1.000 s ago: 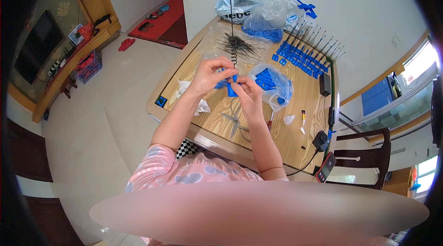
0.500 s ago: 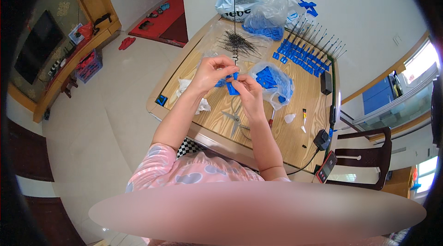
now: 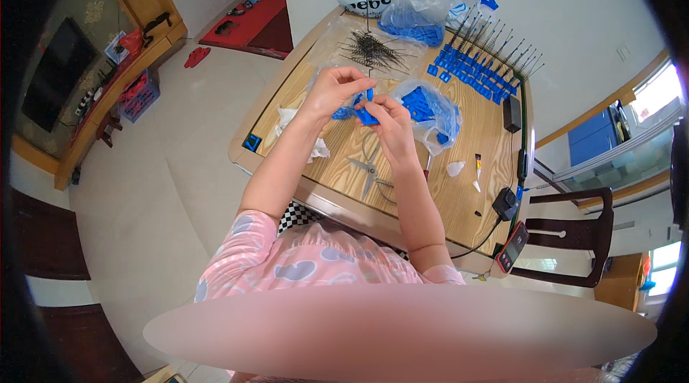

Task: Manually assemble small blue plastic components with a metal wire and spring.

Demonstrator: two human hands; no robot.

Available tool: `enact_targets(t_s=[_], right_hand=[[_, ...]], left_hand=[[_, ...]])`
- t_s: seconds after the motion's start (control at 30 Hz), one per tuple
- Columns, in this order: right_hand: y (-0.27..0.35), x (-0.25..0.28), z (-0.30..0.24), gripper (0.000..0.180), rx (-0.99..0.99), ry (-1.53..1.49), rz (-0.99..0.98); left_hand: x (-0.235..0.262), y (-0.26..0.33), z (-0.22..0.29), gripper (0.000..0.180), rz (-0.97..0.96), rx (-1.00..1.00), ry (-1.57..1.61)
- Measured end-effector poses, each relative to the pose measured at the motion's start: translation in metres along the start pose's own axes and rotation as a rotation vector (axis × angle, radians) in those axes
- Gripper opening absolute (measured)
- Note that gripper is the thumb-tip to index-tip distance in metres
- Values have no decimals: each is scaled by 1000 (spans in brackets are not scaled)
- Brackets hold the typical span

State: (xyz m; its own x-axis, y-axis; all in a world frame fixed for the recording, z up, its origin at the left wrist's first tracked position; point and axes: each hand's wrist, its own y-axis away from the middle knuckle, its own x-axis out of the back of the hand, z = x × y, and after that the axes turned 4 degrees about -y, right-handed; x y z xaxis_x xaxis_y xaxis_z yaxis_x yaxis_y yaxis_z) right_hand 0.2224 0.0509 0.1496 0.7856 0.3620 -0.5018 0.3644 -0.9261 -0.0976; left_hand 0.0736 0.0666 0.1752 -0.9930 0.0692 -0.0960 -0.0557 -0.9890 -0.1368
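Note:
Both my hands meet over the near half of the wooden table, working on one small assembly. My left hand (image 3: 336, 94) pinches a narrow blue plastic piece (image 3: 369, 94), from which a thin black spring wire (image 3: 367, 6) rises upright with a blue tip. Just below, my right hand (image 3: 391, 123) grips a blue plastic base (image 3: 367, 117) between thumb and fingers. Fingers cover part of where the two pieces meet. Beyond my hands lies a heap of black spring wires (image 3: 373, 50) on clear plastic. A bag of blue parts (image 3: 418, 106) sits right of my hands.
Scissors (image 3: 368, 173) and crumpled tissue (image 3: 318, 150) lie near me. Finished-looking blue stands with wires (image 3: 477, 74) fill the far right, by bags (image 3: 416, 17). A small tube (image 3: 478, 162), a black adapter (image 3: 506, 203) and a phone (image 3: 512, 246) line the right side.
The blue base has tilted in my right hand, and my left fingers have risen slightly around the narrow blue piece. The whole view has shifted a little.

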Motion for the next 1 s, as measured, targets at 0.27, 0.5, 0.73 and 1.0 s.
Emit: enact_targets(t_s=[0.27,0.5,0.73,1.0], right_hand=[[-1,6,5,8,17,22,-13],[4,2,6,8,96,111,11],[18,-4,9,9,96,197,25],[16,1,11,11,133,267,-81]], left_hand=[[0,2,-3,8,-12,50,34],[-1,6,-4,7,-9,0,18],[3,24,-11,6,-11,-87,35],[-1,39,-6,7,60,-146,77]])
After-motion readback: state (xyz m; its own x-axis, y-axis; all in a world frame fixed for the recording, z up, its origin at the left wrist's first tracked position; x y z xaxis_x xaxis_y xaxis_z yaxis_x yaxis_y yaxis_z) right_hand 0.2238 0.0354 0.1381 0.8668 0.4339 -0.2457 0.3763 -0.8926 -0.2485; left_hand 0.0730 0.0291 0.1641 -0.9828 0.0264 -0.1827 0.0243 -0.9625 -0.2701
